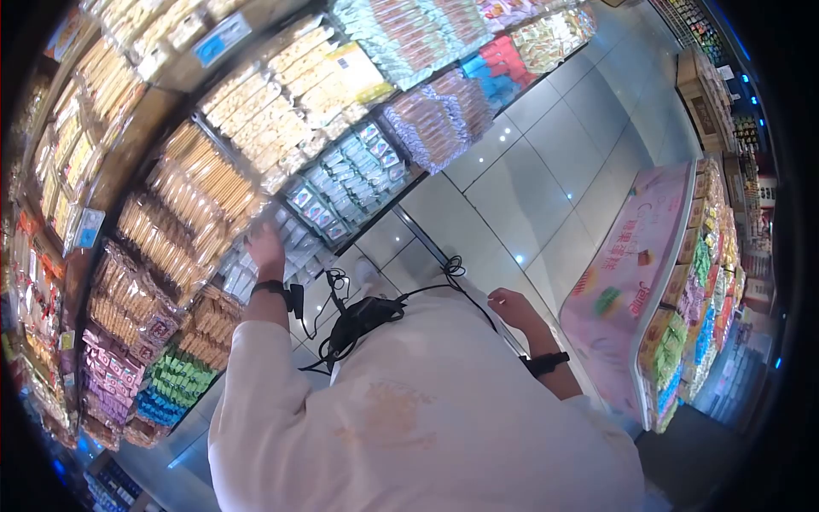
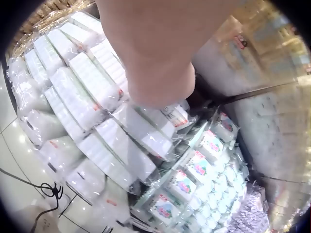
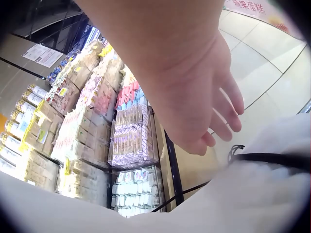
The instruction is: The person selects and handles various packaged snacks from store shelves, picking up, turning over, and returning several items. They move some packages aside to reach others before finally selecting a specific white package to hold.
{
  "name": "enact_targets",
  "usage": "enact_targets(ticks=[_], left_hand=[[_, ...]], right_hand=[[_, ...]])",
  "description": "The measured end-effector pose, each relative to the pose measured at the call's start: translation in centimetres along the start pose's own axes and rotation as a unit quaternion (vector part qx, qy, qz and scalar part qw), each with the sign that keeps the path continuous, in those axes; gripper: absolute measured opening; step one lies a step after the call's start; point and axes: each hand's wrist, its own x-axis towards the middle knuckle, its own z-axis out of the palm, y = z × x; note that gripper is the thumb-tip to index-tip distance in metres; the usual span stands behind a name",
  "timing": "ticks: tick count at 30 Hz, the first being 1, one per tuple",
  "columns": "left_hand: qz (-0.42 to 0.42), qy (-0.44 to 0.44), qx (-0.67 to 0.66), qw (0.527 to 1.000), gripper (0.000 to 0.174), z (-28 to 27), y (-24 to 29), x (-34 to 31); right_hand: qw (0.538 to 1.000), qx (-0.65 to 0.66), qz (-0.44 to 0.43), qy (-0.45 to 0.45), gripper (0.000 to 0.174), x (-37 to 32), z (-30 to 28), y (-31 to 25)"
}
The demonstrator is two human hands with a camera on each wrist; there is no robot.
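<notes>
In the head view the left hand [image 1: 264, 246] reaches over the shelf to the white wrapped packs [image 1: 294, 247], beside the green-white packs [image 1: 354, 175]. The left wrist view shows part of that hand [image 2: 163, 73] above white packs [image 2: 92, 77] in clear plastic; its fingers are hidden there, so a grip cannot be told. Green-white packs [image 2: 187, 184] lie next to them. The right hand [image 1: 512, 309] hangs beside the body over the floor, touching no goods. In the right wrist view, this hand [image 3: 194, 107] has loosely bent, spread fingers and holds nothing.
Stick-shaped snacks [image 1: 205, 188] and pale packs [image 1: 256, 115] fill nearby shelf sections. A pink-sided display stand [image 1: 623, 256] stands at the right across the tiled floor [image 1: 520, 171]. A black pouch [image 1: 363, 324] with looping cables hangs at the person's front.
</notes>
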Motion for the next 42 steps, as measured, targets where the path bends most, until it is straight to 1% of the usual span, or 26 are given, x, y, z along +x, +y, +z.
enact_targets(ticks=[1, 2, 3, 5, 6, 7, 9, 12, 14, 15, 16, 17, 18, 21, 23, 27, 29, 31, 33, 35, 36, 37, 38, 39, 41, 42], left_hand=[[-0.038, -0.015, -0.011, 0.999, 0.031, 0.6, 0.2, 0.4], [-0.050, -0.122, 0.054, 0.990, 0.041, -3.2, 2.4, 0.2], [-0.052, -0.113, 0.055, 0.991, 0.041, -5.8, 4.7, -0.4], [-0.120, -0.129, 0.056, 0.983, 0.055, -9.0, 8.2, -1.9], [-0.123, -0.100, 0.043, 0.986, 0.064, -9.0, 9.2, -2.6], [-0.127, -0.090, 0.045, 0.987, 0.064, -9.3, 10.3, -3.4], [-0.150, -0.126, -0.046, 0.979, 0.066, -9.8, 13.0, -4.9], [-0.150, -0.124, -0.107, 0.975, 0.069, -7.4, 16.0, -6.7], [-0.127, -0.146, -0.166, 0.967, 0.068, -9.0, 19.9, -8.3], [-0.084, -0.091, -0.143, 0.982, 0.067, -7.8, 21.1, -8.5], [-0.067, -0.082, -0.135, 0.985, 0.068, -6.7, 22.1, -8.7], [-0.049, -0.073, -0.127, 0.988, 0.069, -6.8, 24.3, -8.6], [-0.055, -0.074, -0.123, 0.988, 0.069, -7.6, 26.7, -8.6], [-0.053, -0.070, -0.153, 0.984, 0.068, -11.6, 34.1, -8.5], [0.016, -0.039, -0.114, 0.993, 0.067, -13.5, 37.8, -8.2], [0.015, -0.069, -0.075, 0.995, 0.069, -16.6, 43.5, -6.6], [0.049, -0.041, -0.026, 0.998, 0.073, -17.1, 45.3, -5.4], [0.056, -0.048, 0.000, 0.997, 0.074, -17.9, 47.0, -4.1], [0.067, -0.054, 0.022, 0.996, 0.076, -17.4, 48.0, -2.4], [-0.005, -0.014, -0.087, 0.996, 0.081, -14.4, 47.4, -0.2], [-0.083, -0.005, -0.158, 0.984, 0.086, -12.0, 46.6, 1.7], [-0.081, -0.009, -0.160, 0.984, 0.086, -11.1, 46.6, 2.8], [-0.238, -0.015, -0.235, 0.942, 0.088, -10.4, 46.9, 3.9], [-0.388, -0.022, -0.303, 0.870, 0.091, -9.3, 46.9, 4.8], [-0.388, 0.000, -0.345, 0.855, 0.090, -5.9, 45.8, 5.9], [-0.387, 0.027, -0.385, 0.838, 0.089, -5.6, 46.1, 6.1]], right_hand=[[1.000, 0.017, -0.016, -0.004, 0.028, 0.5, -0.5, 0.3], [0.999, 0.034, -0.034, -0.009, 0.029, 1.0, -1.2, 0.8], [0.998, 0.036, -0.043, -0.007, 0.029, 1.6, -1.9, 1.5], [0.998, 0.031, -0.051, 0.007, 0.029, 3.6, -3.5, 3.5], [0.998, 0.034, -0.061, 0.010, 0.029, 4.7, -4.2, 5.3], [0.997, 0.047, -0.059, -0.003, 0.028, 5.9, -5.2, 7.3], [0.996, 0.058, -0.072, -0.015, 0.026, 9.2, -7.0, 12.8], [0.987, 0.156, -0.002, -0.041, 0.025, 12.0, -10.5, 21.2], [0.973, 0.213, 0.074, -0.041, 0.025, 12.8, -12.9, 25.5], [0.962, 0.245, 0.117, -0.037, 0.025, 13.0, -13.9, 27.8], [0.962, 0.244, 0.112, -0.046, 0.025, 13.1, -14.8, 30.0], [0.947, 0.283, 0.150, -0.027, 0.025, 13.3, -15.5, 32.4], [0.929, 0.319, 0.189, -0.008, 0.026, 13.1, -15.8, 34.5], [0.908, 0.345, 0.236, -0.022, 0.025, 11.4, -17.3, 39.4], [0.907, 0.312, 0.279, -0.049, 0.025, 11.3, -18.0, 41.5], [0.892, 0.322, 0.311, -0.065, 0.025, 11.4, -18.7, 43.5], [0.884, 0.339, 0.318, -0.052, 0.024, 11.7, -18.5, 43.6], [0.898, 0.348, 0.265, -0.047, 0.023, 11.7, -19.2, 42.4], [0.896, 0.356, 0.262, -0.041, 0.024, 11.5, -19.9, 41.1], [0.902, 0.361, 0.234, -0.031, 0.026, 11.1, -20.6, 40.6], [0.901, 0.362, 0.239, -0.029, 0.027, 10.7, -21.1, 40.4], [0.900, 0.362, 0.242, -0.026, 0.027, 10.3, -21.7, 40.3], [0.893, 0.372, 0.254, -0.020, 0.026, 9.6, -22.3, 40.3], [0.885, 0.382, 0.265, -0.013, 0.026, 9.1, -22.7, 40.7], [0.879, 0.386, 0.281, -0.007, 0.026, 8.0, -23.6, 41.7], [0.897, 0.356, 0.260, -0.016, 0.026, 7.4, -24.1, 42.3]])
